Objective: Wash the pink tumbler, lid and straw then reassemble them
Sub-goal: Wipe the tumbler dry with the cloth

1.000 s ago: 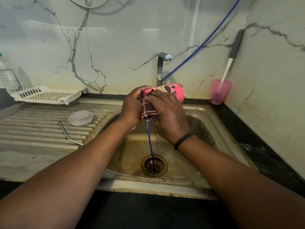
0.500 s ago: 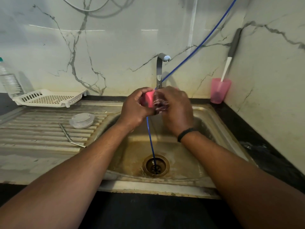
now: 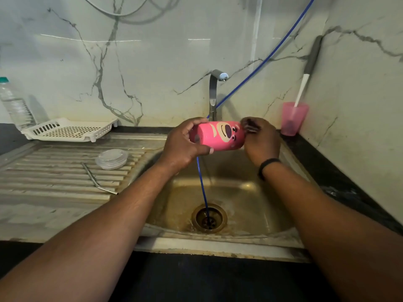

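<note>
Tumbler [image 3: 218, 135] sideways; left hand [image 3: 185, 144] grip at base.

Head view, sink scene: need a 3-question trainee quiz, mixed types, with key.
1. True or false: the pink cartoon-print tumbler is held on its side over the steel sink.
2. Which hand grips the tumbler's base end? A) left hand B) right hand C) neither
3. Fill in: the clear round plastic lid and the bent metal straw lie on the ribbed steel ______, apart from each other.

Key: 1 true. 2 A; the right hand holds a dark scrub cloth at the other end. 3 drainboard.
</note>
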